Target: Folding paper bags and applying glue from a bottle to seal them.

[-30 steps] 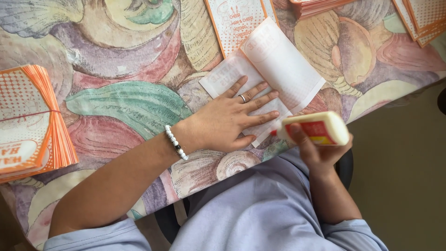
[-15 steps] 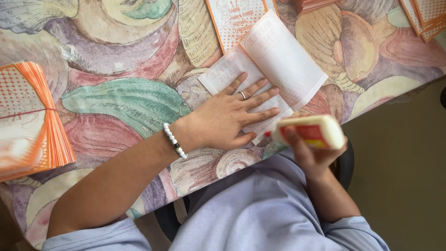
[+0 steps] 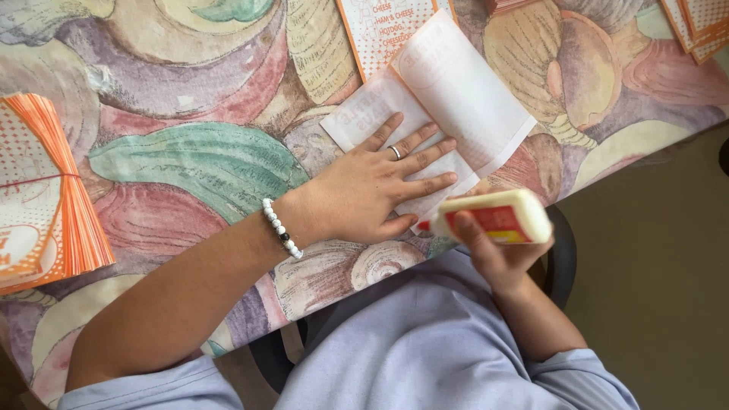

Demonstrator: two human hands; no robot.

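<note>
Pinning the paper, glue ready

My left hand [image 3: 372, 186] lies flat, fingers spread, on the thin, floppy white paper sheet [image 3: 456, 99] on the surface [image 3: 190, 159]; my right hand [image 3: 493, 250] fingers wrap the light, rigid glue bottle [image 3: 493, 216] around its middle.

orange paper stack [image 3: 42, 190] cut off left, top-right sheets [image 3: 699, 23] cropped

Right hand [image 3: 497, 254] with glue bottle [image 3: 492, 217] shifted leftward, red tip now nearer left hand [image 3: 372, 186] thumb at table edge, bottle tilted flatter than a second ago, white paper sheet [image 3: 448, 99] drifted slightly up-frame
</note>
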